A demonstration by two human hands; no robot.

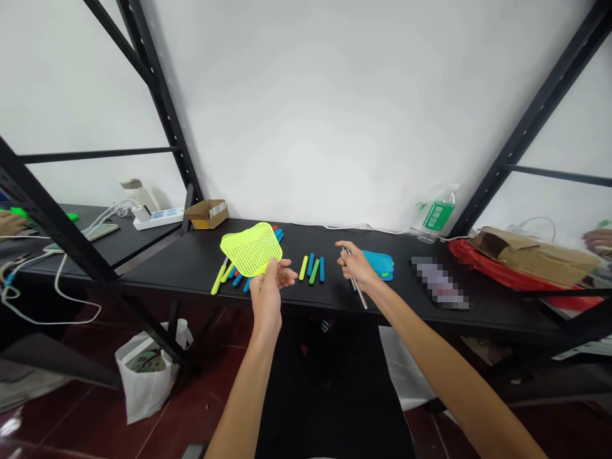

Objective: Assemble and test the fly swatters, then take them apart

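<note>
My left hand [270, 287] pinches the lower corner of a yellow fly swatter head [253, 248], a perforated flat sheet held above the table. Under and beside it lie swatters with coloured handles, one a yellow handle [218, 279], partly covered by the sheet. My right hand [357, 264] is closed around a thin metal rod [361, 295] that slants down to the table; a second rod shows beside it. Between my hands are short loose handles: a yellow one [303, 268], a green one [314, 272] and two blue ones. Blue swatter heads [380, 262] lie stacked just right of my right hand.
A small cardboard box [207, 215] and a power strip [159, 218] stand at the left. Toward the right are a plastic bottle [437, 217], a blurred phone-like object [440, 282] and flattened cardboard [535, 255] on red plastic. Black metal posts frame both sides.
</note>
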